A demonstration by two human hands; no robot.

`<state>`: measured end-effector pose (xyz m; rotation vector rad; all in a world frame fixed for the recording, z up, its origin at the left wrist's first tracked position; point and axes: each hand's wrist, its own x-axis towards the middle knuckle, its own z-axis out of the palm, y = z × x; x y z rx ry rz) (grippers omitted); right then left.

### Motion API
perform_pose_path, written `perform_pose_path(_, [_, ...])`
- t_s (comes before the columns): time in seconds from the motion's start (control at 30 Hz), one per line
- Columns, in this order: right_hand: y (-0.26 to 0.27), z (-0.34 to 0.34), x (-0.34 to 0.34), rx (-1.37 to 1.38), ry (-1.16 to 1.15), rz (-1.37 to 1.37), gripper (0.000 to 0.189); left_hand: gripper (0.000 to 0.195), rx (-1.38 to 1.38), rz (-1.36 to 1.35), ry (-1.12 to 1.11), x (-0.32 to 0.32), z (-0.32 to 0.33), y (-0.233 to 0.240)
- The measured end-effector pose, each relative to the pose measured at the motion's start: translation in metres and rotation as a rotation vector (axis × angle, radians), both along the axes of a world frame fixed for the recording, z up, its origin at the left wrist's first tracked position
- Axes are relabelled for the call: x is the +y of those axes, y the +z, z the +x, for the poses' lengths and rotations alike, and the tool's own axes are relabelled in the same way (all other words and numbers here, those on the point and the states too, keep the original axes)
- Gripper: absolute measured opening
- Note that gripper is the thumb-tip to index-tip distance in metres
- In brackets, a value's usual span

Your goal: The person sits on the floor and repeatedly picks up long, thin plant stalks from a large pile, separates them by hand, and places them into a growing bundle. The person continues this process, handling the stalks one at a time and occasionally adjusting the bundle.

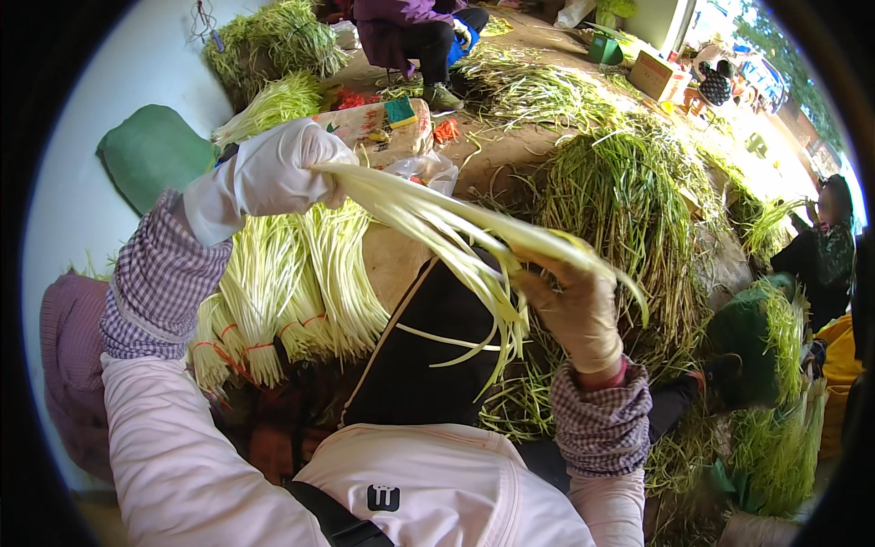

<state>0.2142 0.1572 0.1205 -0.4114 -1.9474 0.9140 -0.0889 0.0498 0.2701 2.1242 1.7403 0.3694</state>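
My left hand (pixel 294 164), in a white glove, is closed around one end of a bunch of pale yellow-green leafy stalks (pixel 417 205). The bunch slants down to the right across the view, its loose tips hanging over my dark-clad leg (pixel 431 342). At its other end is my right hand (pixel 571 301), in a thin pale glove, touching the leaves with its fingers bent; blur hides how firmly they close. Below my left hand lie several bundles of pale stalks (pixel 342 273), some tied with red bands.
A large heap of green leaves (pixel 615 198) lies to the right. Ahead are a stuffed sack (pixel 348 130) with a sponge (pixel 400 112) on it and a clear plastic bag (pixel 431 171). A person (pixel 410 34) sits beyond; another person (pixel 824 246) is at the far right.
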Motion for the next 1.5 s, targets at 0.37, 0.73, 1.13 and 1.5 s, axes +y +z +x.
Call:
perform_pose_path(0.37, [0.015, -0.007, -0.022, -0.005, 0.052, 0.321, 0.042, 0.005, 0.110, 0.325, -0.318, -0.016, 0.052, 0.002])
perform_pose_path(0.73, [0.015, 0.024, -0.033, -0.177, 0.014, 0.224, 0.020, 0.005, 0.019, 0.055, -0.260, -0.011, 0.061, -0.012])
perform_pose_path(1.13, [-0.014, 0.071, -0.032, -0.279, -0.081, -0.083, 0.017, 0.013, 0.004, -0.215, -0.090, 0.008, 0.053, -0.036])
perform_pose_path(1.5, [-0.138, 0.156, 0.013, -0.703, -0.249, -0.239, 0.013, 0.029, -0.420, -0.311, 0.117, 0.016, -0.009, -0.053])
